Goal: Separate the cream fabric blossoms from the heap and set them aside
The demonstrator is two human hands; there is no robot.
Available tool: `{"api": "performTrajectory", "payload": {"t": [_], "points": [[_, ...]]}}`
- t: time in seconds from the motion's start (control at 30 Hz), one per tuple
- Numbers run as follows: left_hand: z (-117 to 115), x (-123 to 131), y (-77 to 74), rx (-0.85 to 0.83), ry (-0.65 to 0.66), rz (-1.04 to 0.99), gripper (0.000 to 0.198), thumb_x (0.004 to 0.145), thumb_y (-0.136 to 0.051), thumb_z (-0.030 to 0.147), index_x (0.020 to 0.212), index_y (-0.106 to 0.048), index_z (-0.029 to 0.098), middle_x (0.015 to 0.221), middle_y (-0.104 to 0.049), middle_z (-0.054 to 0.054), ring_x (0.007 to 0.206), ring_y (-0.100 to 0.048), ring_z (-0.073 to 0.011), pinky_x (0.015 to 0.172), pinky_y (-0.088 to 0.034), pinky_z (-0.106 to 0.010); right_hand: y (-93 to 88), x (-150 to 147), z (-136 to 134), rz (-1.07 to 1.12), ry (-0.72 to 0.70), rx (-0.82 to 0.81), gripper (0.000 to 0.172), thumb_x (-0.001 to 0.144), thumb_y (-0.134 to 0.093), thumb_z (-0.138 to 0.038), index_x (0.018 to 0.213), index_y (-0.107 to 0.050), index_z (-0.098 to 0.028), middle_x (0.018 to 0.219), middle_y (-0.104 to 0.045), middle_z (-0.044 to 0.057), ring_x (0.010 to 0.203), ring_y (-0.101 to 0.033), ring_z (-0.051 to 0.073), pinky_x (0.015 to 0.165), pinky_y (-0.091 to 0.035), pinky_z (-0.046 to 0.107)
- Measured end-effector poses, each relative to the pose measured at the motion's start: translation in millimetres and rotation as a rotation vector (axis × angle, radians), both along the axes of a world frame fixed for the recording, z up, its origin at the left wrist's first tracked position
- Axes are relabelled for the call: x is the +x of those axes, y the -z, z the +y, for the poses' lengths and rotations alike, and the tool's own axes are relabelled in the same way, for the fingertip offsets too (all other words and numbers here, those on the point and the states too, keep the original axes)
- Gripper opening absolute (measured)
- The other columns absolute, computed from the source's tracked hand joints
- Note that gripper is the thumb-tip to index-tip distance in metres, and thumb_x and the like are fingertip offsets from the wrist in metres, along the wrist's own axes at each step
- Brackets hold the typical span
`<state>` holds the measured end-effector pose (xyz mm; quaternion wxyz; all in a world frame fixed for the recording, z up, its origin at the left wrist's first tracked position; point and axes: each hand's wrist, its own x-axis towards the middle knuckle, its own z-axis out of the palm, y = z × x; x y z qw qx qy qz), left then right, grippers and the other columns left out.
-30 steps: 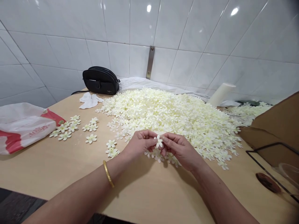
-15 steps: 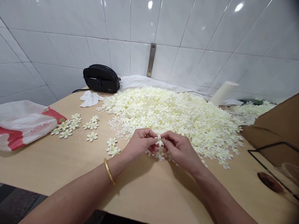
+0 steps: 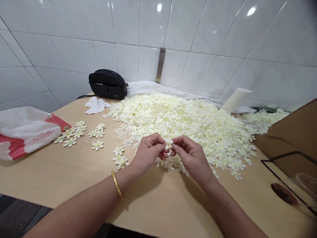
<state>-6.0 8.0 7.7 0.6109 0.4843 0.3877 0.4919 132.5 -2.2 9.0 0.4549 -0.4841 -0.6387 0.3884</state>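
Pale wooden table, set against tiled wall. Bearing a big flower heap, loose flowers, black bag, white cloth, plastic bag, cardboard box, white roll.

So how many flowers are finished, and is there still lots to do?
Only a few look done: small groups of flowers lie spread apart on the table. One flower is in hand, pinched between the left hand and right hand. Nearly everything is left: the big pile behind looks untouched.
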Motion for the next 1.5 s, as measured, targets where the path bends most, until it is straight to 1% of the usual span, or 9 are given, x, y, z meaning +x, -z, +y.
{"api": "performTrajectory", "payload": {"t": [0.37, 0.57, 0.73, 0.87, 1.0, 1.1, 1.2, 1.37, 1.5], "points": [[0, 0, 2.9, 0.014, 0.060, 0.080, 0.006, 0.066, -0.053, 0.017, 0.064, -0.048, 0.015, 0.052, -0.054, 0.003, 0.045, -0.052, -0.0084, 0.046, -0.042, -0.021, -0.7, -1, -5, -0.249, 0.046, 0.076, 0.009, 0.078, -0.044, -0.021, 0.075, -0.053, -0.017, 0.060, -0.054, 0.000, 0.054, -0.052, 0.012, 0.046, -0.037, 0.021], [-6, 8, 4.3, 0.039, 0.026, 0.053, 0.011, 0.066, -0.048, 0.012, 0.060, -0.041, 0.017, 0.045, -0.046, 0.006, 0.039, -0.045, -0.0063, 0.039, -0.036, -0.018, 10.8, -11, -7, -0.654, 0.187, 0.541, 0.016, 0.075, -0.039, -0.010, 0.064, -0.048, -0.017, 0.061, -0.048, 0.001, 0.053, -0.042, 0.011, 0.049, -0.032, 0.023], [-5, 9, 8.8, 0.058, -0.058, -0.012, 0.011, 0.066, -0.047, 0.011, 0.060, -0.041, 0.017, 0.042, -0.042, 0.008, 0.037, -0.042, -0.0055, 0.038, -0.035, -0.017, 17.7, -17, -7, -0.848, 0.142, 0.824, 0.021, 0.075, -0.039, -0.007, 0.062, -0.052, -0.016, 0.059, -0.048, 0.004, 0.059, -0.042, 0.014, 0.058, -0.035, 0.027], [2, 3, 9.7, -0.004, -0.060, -0.045, 0.010, 0.065, -0.052, 0.014, 0.062, -0.043, 0.017, 0.044, -0.046, 0.006, 0.038, -0.044, -0.0060, 0.041, -0.037, -0.018, 19.2, -17, -4, -0.647, 0.091, 0.719, 0.020, 0.077, -0.038, -0.007, 0.070, -0.054, -0.016, 0.065, -0.052, 0.004, 0.061, -0.046, 0.013, 0.059, -0.038, 0.025], [7, -1, 6.4, -0.131, -0.032, -0.111, 0.013, 0.065, -0.058, 0.020, 0.069, -0.046, 0.016, 0.052, -0.054, 0.003, 0.043, -0.050, -0.0081, 0.046, -0.041, -0.021, 15.0, -11, 2, -0.342, 0.218, 0.540, 0.016, 0.079, -0.040, -0.010, 0.081, -0.054, -0.018, 0.071, -0.054, 0.002, 0.064, -0.050, 0.012, 0.059, -0.041, 0.024], [6, 0, 4.7, -0.193, 0.008, -0.182, 0.019, 0.068, -0.058, 0.030, 0.069, -0.050, 0.014, 0.057, -0.057, -0.001, 0.046, -0.052, -0.0086, 0.051, -0.043, -0.023, 14.3, -6, 5, -0.391, 0.269, 0.686, 0.018, 0.076, -0.043, -0.008, 0.082, -0.056, -0.017, 0.077, -0.054, 0.005, 0.073, -0.051, 0.015, 0.065, -0.043, 0.027], [4, 1, 5.8, -0.208, 0.095, -0.270, 0.024, 0.070, -0.058, 0.034, 0.068, -0.054, 0.011, 0.061, -0.056, -0.003, 0.053, -0.054, -0.0088, 0.058, -0.044, -0.024, 17.8, -7, 6, -0.526, 0.181, 0.798, 0.024, 0.074, -0.042, -0.005, 0.088, -0.058, -0.017, 0.081, -0.054, 0.008, 0.077, -0.051, 0.017, 0.066, -0.043, 0.029], [6, 0, 9.2, -0.215, 0.068, -0.236, 0.018, 0.066, -0.062, 0.027, 0.064, -0.051, 0.013, 0.055, -0.052, 0.000, 0.051, -0.051, -0.0081, 0.055, -0.042, -0.022, 17.8, -10, 3, -0.491, 0.060, 0.731, 0.027, 0.075, -0.040, -0.004, 0.087, -0.059, -0.019, 0.083, -0.056, 0.007, 0.078, -0.052, 0.016, 0.066, -0.044, 0.028], [8, -2, 7.3, -0.098, 0.033, -0.031, 0.019, 0.068, -0.058, 0.029, 0.060, -0.051, 0.014, 0.054, -0.052, 0.001, 0.049, -0.047, -0.0074, 0.052, -0.039, -0.021, 10.8, -6, 2, -0.385, 0.076, 0.597, 0.021, 0.079, -0.042, -0.011, 0.090, -0.058, -0.020, 0.083, -0.058, 0.005, 0.077, -0.054, 0.015, 0.068, -0.045, 0.027]]}}
